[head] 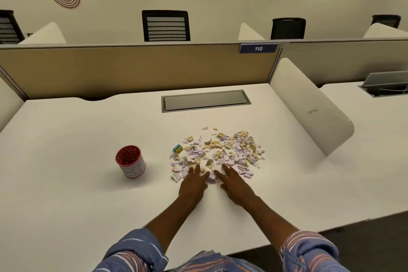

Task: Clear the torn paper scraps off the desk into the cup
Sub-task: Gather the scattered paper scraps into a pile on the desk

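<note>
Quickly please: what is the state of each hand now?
Left hand: open, fingers straight on the paper scraps, holding nothing.
Right hand: open, fingers straight on the same scraps, holding nothing.

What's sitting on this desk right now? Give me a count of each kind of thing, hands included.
cup, red inside: 1
small blue and yellow box: 1
pile of torn paper scraps, purple and tan: 1 (pieces too many to count)
Hands, fingers straight on the pile's near edge: 2, left hand and right hand
Total: 5
</note>
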The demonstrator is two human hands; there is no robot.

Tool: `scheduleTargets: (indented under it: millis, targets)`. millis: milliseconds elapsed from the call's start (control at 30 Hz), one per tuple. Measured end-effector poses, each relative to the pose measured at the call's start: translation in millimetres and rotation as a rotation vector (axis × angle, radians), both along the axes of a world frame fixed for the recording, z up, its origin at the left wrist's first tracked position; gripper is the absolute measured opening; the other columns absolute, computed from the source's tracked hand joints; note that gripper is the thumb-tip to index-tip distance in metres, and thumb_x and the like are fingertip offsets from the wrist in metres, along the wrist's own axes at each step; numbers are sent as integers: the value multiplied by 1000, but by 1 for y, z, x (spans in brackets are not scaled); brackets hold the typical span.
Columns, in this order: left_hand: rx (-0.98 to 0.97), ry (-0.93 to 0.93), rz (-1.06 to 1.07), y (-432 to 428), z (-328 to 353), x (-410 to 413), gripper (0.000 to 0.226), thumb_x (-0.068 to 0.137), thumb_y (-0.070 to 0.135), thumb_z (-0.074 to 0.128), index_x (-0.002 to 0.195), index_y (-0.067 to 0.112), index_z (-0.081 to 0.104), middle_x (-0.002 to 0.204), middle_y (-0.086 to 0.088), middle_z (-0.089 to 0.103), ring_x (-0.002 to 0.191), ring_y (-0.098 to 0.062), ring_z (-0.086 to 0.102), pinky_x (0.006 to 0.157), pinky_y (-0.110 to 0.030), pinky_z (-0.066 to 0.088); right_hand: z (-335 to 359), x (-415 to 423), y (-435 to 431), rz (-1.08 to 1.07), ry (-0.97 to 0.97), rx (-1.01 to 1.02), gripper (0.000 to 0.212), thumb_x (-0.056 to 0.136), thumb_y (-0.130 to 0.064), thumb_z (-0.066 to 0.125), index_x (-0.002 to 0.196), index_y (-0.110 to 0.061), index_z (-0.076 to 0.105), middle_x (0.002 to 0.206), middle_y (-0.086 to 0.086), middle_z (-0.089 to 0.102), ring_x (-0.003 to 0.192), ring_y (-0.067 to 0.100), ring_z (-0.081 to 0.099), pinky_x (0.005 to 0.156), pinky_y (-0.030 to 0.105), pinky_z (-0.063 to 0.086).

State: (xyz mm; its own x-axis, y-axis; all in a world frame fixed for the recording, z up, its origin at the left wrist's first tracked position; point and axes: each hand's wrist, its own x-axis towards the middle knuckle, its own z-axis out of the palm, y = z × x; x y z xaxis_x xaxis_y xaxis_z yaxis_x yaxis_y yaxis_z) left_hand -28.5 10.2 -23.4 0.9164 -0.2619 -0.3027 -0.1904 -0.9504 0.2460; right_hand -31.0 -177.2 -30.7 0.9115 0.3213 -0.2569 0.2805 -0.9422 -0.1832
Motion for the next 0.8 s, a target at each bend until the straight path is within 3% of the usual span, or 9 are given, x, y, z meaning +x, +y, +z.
scheduleTargets:
  millis: [167, 333, 400, 533, 667, 800]
  targets:
    - [-88, -30, 8, -7, -2, -2, 42, 102, 23, 44, 144, 28, 44, 159, -5, 26, 148, -26, 21, 110, -42, 40, -4, -8, -3, -15, -33, 78, 54, 105, -11, 41, 155, -28, 30, 167, 4, 17, 154, 19, 15, 118, 34, 34]
    - [-329, -68, 99, -10, -2, -2, 38, 88, 41, 47, 116, 22, 66, 138, 0, 49, 131, -17, 45, 102, -29, 36, -5, -5, -9, 9, -78, 91, 47, 101, -12, 48, 147, -21, 44, 157, 4, 36, 145, 20, 34, 105, 34, 46]
    - [-329, -109, 74, -12, -7, -1, 28, 91, 35, 50, 109, 25, 69, 135, 1, 52, 130, -16, 44, 103, -30, 36, -4, -1, -11, 42, -119, 80, 40, 98, -9, 49, 136, -18, 53, 146, 4, 48, 136, 22, 43, 96, 35, 49]
    - [-252, -127, 88, -14, -12, 0, 26, 97, 27, 52, 120, 23, 64, 132, 2, 53, 129, -15, 44, 102, -30, 39, -3, 10, -15, 81, -169, 125, 29, 93, -5, 53, 118, -16, 63, 122, 4, 60, 118, 24, 54, 84, 36, 50]
    - [-234, -170, 157, -15, -14, 2, 25, 98, 20, 47, 115, 19, 65, 122, 1, 61, 118, -16, 52, 94, -27, 43, 0, 24, -18, 34, -165, 290, 26, 97, -8, 53, 116, -14, 69, 119, 5, 66, 113, 23, 59, 92, 32, 49]
    - [-270, -180, 281, -18, -18, 0, 29, 99, 22, 49, 121, 15, 66, 128, -2, 63, 120, -17, 56, 94, -21, 43, 8, 42, -12, -46, -144, 468, 22, 95, -4, 58, 108, -7, 75, 109, 11, 74, 101, 26, 68, 91, 37, 53]
